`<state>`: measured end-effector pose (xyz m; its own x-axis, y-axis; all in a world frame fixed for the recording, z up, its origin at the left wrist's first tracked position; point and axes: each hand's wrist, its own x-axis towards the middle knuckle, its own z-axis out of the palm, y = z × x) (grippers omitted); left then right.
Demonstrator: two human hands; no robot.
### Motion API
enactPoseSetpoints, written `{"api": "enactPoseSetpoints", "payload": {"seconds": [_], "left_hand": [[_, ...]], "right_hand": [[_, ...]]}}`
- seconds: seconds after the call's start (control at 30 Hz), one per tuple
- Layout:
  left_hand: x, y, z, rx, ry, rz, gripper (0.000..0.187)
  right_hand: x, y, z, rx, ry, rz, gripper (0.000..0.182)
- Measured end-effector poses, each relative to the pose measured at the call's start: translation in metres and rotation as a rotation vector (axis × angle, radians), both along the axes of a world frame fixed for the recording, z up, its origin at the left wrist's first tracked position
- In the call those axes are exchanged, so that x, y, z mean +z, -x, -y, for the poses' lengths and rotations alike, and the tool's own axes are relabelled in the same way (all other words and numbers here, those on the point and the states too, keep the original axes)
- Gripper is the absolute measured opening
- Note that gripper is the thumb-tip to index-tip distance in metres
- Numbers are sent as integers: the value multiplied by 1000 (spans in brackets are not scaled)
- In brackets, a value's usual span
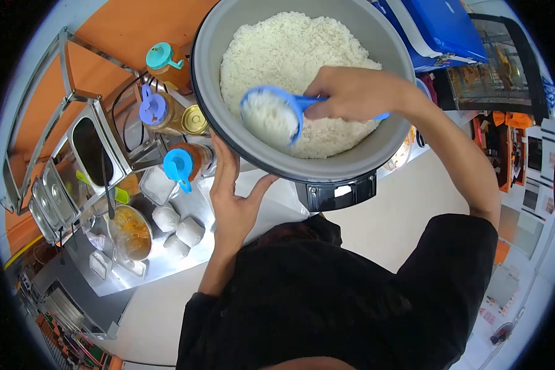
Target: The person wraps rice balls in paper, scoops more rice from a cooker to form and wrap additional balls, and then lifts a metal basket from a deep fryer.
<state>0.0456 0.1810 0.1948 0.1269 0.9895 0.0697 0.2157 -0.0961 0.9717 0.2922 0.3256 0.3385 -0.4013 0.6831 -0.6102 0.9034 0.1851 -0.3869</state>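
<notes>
A large rice cooker [396,46] with a grey inner pot stands in front of me, tilted in the view by the wide lens. White cooked rice [293,52] fills much of its pot. My right hand [357,92] is closed around the handle of a blue rice scoop [298,106]. Rice heaps in the scoop's round bowl, over the near left part of the pot. My left hand [234,200] rests against the cooker's near left outer side, fingers stretched up along it and thumb spread apart.
Left of the cooker stand jars with a teal lid [160,55], a purple lid [153,108] and a blue lid [178,166], beside a gold can [194,119]. Several white wrapped bundles [190,231] lie near a bowl of orange food [131,231]. A blue cooler box [450,28] is at right.
</notes>
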Motion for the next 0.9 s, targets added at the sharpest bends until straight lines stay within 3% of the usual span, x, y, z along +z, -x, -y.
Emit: {"api": "enactPoseSetpoints", "payload": {"seconds": [0.07,0.13,0.23,0.37,0.43,0.53,0.6,0.67,0.9], "left_hand": [[-1,-1,-1,3,2,19,112],[-1,-3,2,13,15,35,112],[-1,-5,0,9,34,132,113],[-2,-5,2,19,34,149,115],[-1,-7,1,32,0,179,116],[-2,-7,0,28,4,177,116],[-5,-3,1,-9,31,140,116],[-4,-5,2,-12,22,154,115],[-5,-5,3,2,54,158,113]], "right_hand": [[-5,-11,0,-21,-47,-64,25],[-19,-12,16,58,-712,-55,28],[-42,-8,29,51,-753,53,33],[-37,-39,-5,-81,-718,25,45],[-42,-53,-15,-108,-365,101,40],[-67,-48,3,-110,-411,-56,38],[-56,-27,13,-143,-397,-32,34],[-36,-9,15,-101,-70,25,30],[-2,10,56,5,-218,-135,28]]}}
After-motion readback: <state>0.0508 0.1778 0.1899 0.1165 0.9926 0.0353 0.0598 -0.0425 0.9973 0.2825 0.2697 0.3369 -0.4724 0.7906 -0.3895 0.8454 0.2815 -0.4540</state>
